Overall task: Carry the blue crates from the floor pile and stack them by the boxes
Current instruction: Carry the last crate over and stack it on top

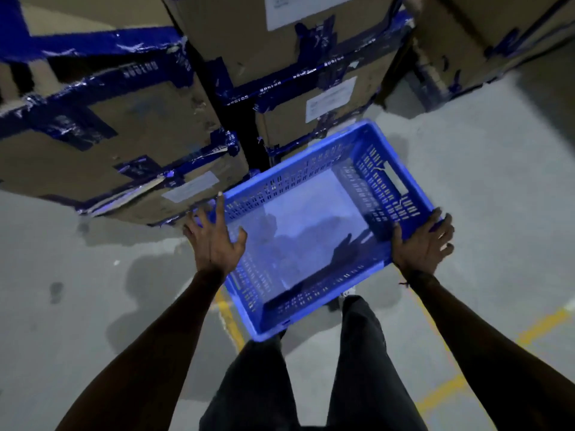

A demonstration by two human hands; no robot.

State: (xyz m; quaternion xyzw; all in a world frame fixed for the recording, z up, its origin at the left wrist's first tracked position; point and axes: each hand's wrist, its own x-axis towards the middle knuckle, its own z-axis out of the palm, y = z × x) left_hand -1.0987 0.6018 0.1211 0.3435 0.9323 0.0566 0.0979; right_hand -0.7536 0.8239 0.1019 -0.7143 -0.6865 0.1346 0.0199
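Sat empty and open side up, one blue crate (314,231) with slotted walls and a handle cutout, skewed, just in front of the taped cardboard boxes (124,126), over grey floor (497,197).

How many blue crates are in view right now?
1. The blue crate is in front of the person, beside the cardboard boxes, the right hand gripping its corner. Others may lie out of view.

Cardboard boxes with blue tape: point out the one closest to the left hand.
The large lower-left taped cardboard box: its bottom corner sits right beside the open left hand; the other boxes stand farther back.
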